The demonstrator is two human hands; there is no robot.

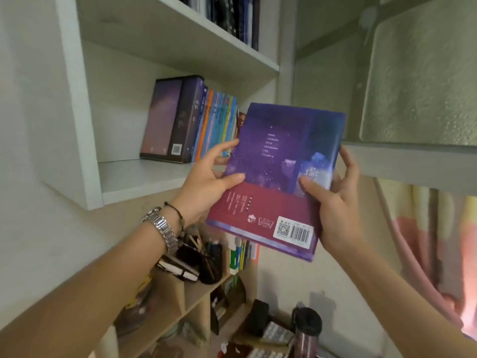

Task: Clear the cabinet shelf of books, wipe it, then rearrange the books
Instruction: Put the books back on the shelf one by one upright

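A dark tumbler (307,329) with a black lid is seen standing at the bottom, beside a blurred pack of pale items (276,334). A dark pen holder (206,259) filled with pens and pencils is set on a lower wooden shelf (180,301), just beside small black notebooks (178,268). A pink and yellow striped curtain (426,241) is hung at the right, below textured glass panels (423,73).

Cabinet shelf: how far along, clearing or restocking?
Can't tell which phase. In hand: both hands, left and right, grip a purple book in front of the shelf. On the shelf: a boxed set and a row of colourful books at its right, left part bare. No cloth visible.
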